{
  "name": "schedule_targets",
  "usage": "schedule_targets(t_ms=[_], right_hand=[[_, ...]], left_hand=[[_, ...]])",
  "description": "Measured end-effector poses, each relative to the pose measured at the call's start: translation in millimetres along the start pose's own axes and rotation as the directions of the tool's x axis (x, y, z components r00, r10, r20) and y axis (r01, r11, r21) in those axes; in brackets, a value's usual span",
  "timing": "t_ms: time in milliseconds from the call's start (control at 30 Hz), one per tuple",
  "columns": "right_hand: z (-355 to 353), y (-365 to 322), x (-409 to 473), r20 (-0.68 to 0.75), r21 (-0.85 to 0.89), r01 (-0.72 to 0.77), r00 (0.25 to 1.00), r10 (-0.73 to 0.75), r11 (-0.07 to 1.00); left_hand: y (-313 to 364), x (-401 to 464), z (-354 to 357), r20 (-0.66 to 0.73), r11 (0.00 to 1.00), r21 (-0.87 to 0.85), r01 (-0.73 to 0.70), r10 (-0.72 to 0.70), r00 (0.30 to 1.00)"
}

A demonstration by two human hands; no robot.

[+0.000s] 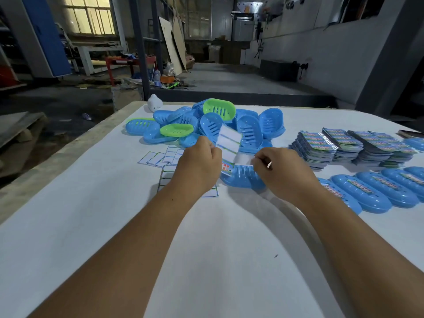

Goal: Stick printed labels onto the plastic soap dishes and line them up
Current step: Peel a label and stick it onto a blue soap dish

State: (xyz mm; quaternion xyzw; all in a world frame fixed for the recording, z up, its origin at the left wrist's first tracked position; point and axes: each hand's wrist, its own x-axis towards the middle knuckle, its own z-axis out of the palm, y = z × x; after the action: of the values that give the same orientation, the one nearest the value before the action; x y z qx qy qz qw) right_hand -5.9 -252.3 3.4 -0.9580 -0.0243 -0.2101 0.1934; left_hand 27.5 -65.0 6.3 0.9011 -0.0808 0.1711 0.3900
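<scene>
Head view: white tabletop [68,226] carries all items. Dish pile [206,122], blue with two green, lies at the far edge. Label stacks [344,145] stand right of the pile. Labelled dishes [376,191] form a row nearer than the stacks. Backing sheets [160,159] lie nearer than the pile, to its left. One blue dish [243,177] sits just before the pile. Left hand [199,166] pinches a label sheet [228,141] above this dish. Right hand [275,168] pinches the sheet's peeled strip.
</scene>
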Motion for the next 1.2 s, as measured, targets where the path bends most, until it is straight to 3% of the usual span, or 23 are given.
schedule_targets(t_ms=[67,200,467,733,900,1000,1100,1200], right_hand=[[1,-2,0,-0.023,0.085,0.018,1.0,-0.016,0.996],[4,-8,-2,-0.015,0.171,0.05,0.999,-0.048,0.984],[1,-2,-2,-0.007,-0.107,0.024,1.0,-0.025,0.994],[2,0,0,-0.025,-0.189,0.006,1.0,-0.011,0.982],[-2,7,2,-0.056,-0.163,-0.072,0.996,0.063,0.984],[-2,3,1,-0.058,-0.058,-0.118,0.992,0.114,0.991],[-2,-3,-2,-0.024,0.05,-0.166,0.986,0.168,0.985],[-3,-5,-1,0.0,0.144,-0.189,0.982,0.191,0.971]], left_hand=[[1,-2,3,-0.054,0.997,-0.077,-0.021,0.017,0.998],[-1,2,5,-0.147,0.994,-0.063,-0.089,0.079,0.986],[-8,9,2,-0.107,0.951,0.133,-0.281,0.295,0.949],[-8,9,-1,-0.075,0.937,0.165,-0.307,0.323,0.943],[-13,14,-6,-0.107,0.957,0.174,-0.231,0.252,0.962],[-18,14,-12,-0.158,0.944,0.317,-0.088,0.144,0.977],[-19,11,-25,-0.135,0.824,0.565,0.038,0.047,0.99],[-18,8,-37,0.013,0.654,0.753,0.07,-0.121,0.993]])
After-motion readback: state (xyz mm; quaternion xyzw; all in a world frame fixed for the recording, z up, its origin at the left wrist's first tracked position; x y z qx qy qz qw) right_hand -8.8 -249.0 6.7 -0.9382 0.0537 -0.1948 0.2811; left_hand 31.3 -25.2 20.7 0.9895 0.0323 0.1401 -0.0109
